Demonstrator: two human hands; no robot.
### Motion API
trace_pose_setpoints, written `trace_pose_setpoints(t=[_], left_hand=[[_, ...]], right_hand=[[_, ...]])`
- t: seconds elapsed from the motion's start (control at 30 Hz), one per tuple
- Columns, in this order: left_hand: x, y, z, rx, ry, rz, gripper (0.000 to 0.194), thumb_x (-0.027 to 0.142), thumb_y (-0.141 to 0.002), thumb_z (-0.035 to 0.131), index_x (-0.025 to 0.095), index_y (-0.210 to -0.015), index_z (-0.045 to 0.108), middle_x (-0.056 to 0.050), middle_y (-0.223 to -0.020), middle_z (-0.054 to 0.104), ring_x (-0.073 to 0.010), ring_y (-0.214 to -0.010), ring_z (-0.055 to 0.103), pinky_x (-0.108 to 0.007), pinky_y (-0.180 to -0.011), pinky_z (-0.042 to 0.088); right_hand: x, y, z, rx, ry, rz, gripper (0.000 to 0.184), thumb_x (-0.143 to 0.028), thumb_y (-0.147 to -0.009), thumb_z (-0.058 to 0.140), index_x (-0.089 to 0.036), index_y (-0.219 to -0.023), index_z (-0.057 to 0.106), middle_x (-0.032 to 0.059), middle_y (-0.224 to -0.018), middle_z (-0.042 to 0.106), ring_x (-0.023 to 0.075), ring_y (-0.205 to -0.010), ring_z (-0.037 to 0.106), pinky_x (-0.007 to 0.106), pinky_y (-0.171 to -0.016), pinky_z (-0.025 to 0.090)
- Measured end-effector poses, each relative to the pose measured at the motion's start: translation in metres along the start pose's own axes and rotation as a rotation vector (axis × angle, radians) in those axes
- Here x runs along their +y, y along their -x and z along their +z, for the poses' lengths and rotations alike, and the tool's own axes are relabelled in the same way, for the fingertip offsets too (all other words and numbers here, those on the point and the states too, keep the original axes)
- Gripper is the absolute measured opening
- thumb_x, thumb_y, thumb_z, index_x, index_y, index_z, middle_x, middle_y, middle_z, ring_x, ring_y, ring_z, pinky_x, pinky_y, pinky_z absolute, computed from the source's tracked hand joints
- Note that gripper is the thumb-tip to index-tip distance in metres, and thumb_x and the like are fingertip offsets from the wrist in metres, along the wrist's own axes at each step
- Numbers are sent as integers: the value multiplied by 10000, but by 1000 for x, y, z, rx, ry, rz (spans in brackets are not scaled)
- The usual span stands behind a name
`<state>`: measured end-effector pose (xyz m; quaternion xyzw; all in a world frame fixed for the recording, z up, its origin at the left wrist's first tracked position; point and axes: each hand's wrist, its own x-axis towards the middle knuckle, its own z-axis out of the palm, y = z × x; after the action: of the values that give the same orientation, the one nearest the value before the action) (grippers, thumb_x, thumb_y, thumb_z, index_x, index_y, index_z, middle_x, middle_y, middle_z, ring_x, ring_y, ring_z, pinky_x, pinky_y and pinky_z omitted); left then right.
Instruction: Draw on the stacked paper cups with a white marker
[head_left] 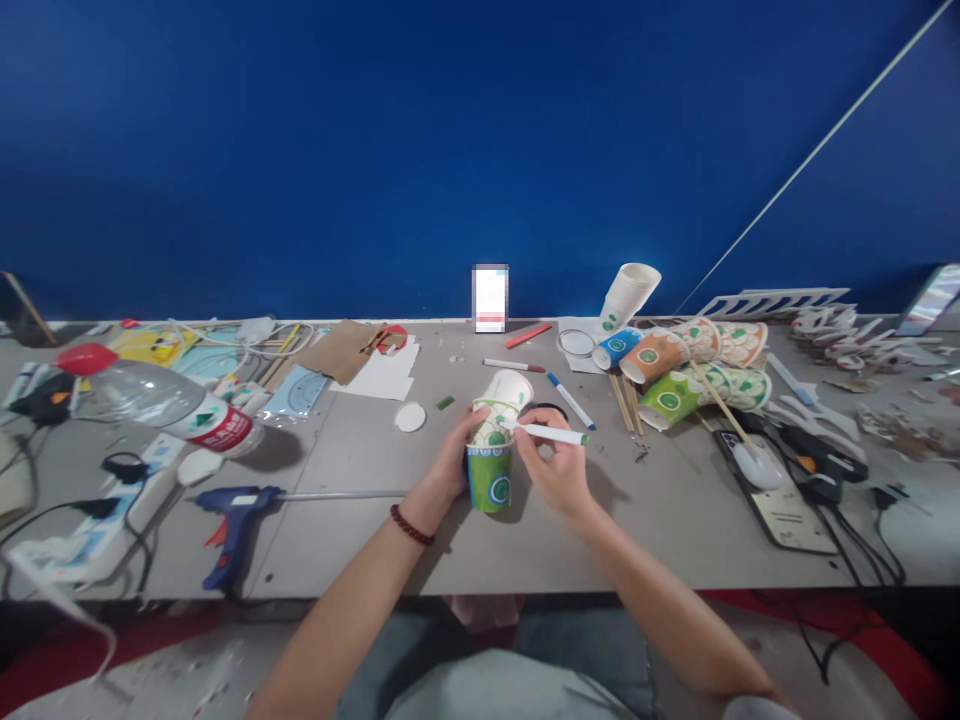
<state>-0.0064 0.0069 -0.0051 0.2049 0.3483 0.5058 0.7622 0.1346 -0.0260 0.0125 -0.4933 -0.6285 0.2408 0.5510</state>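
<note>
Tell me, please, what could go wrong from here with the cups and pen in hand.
1. The tip of the pen is at the cups in the left hand, so a slip of the right hand could leave a stray mark.
2. The glue gun has a rod reaching towards the left wrist; a sideways move might knock it.
3. The white stack leans and might topple if bumped.

Wears a dark-red beaded bracelet [412, 525] on left wrist [429, 502], pale-grey top [495, 688], blue-grey trousers [589, 640], both forearms [352, 610] bare.
</note>
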Motion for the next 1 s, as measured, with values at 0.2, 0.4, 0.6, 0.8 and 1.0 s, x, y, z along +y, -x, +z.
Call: trace_pose_setpoints(t=[0.2, 0.4, 0.6, 0.8, 1.0], left_hand=[[1, 0, 1, -11, 8, 3, 322, 331, -678, 778, 158, -909, 635, -27, -752, 686, -160, -621, 624, -274, -618, 463], [0, 0, 1, -5, 3, 16, 331, 339, -685, 772, 149, -915, 629, -23, -751, 681, -153, -619, 623, -271, -625, 461], [0, 0, 0, 3, -8, 26, 346, 349, -670, 779, 153, -907, 623, -16, -745, 675, -149, -615, 619, -268, -623, 461], [1, 1, 1, 1, -17, 10, 351, 362, -671, 776, 153, -905, 619, -18, -741, 673, -151, -607, 620, -275, -618, 463], [-1, 0, 0, 4, -18, 18, 350, 362, -681, 768, 152, -921, 624, -26, -763, 684, -160, -631, 629, -283, -638, 468]], right_hand=[[0, 0, 0, 0, -4, 1, 21, -231, -849, 566, -210, -848, 563, 2, -758, 617, 103, -554, 525, 240, -531, 459], [0, 0, 0, 5, -8, 1, 21, -220, -840, 567, -206, -828, 555, 0, -733, 605, 106, -560, 521, 230, -519, 446], [1, 0, 0, 4, -25, -10, 18, -193, -834, 559, -208, -825, 553, -8, -724, 594, 102, -554, 519, 226, -519, 437], [0, 0, -1, 11, -31, -26, 32, -181, -826, 557, -209, -813, 549, -16, -705, 584, 104, -556, 523, 230, -524, 441], [0, 0, -1, 7, -45, -22, 35, -176, -827, 552, -208, -813, 548, -16, -705, 584, 103, -554, 518, 229, -516, 432]])
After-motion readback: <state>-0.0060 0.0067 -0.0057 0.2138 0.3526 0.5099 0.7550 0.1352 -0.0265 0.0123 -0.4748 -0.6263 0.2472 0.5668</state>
